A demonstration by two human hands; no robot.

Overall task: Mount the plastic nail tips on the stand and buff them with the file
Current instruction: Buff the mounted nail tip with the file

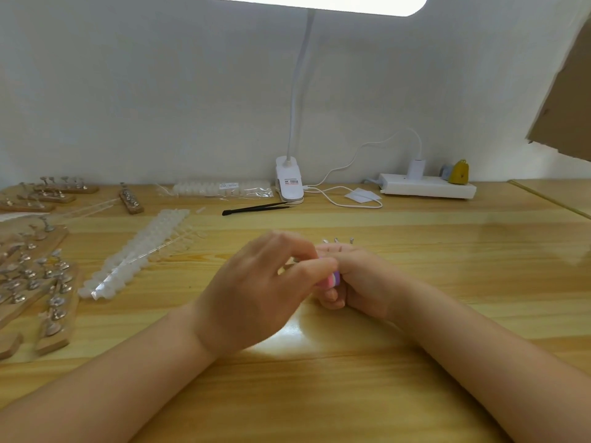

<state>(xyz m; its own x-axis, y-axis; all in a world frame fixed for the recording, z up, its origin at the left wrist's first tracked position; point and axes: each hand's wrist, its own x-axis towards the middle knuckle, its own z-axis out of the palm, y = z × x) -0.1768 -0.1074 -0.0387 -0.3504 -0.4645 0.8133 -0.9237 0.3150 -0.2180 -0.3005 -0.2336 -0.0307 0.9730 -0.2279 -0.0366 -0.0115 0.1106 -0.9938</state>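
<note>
My two hands meet at the middle of the wooden table (pixel 415 282). My right hand (pixel 361 279) is curled round a small pink and purple file block (pixel 332 279), whose end sticks out to the left. My left hand (pixel 265 282) pinches at the left end of the stand, and its thumb tip lies over the file. Only three metal pegs of that stand (pixel 337 241) show above my right hand. Any nail tip on it is hidden by my fingers. Strips of clear plastic nail tips (pixel 137 251) lie to the left.
Several wooden stands with metal pegs (pixel 38 276) crowd the left edge, more at the back left (pixel 64 187). Along the back lie a bag of tips (pixel 220 188), black tweezers (pixel 256 208), the lamp clamp (pixel 289 180) with its cable, and a white power strip (pixel 425 187).
</note>
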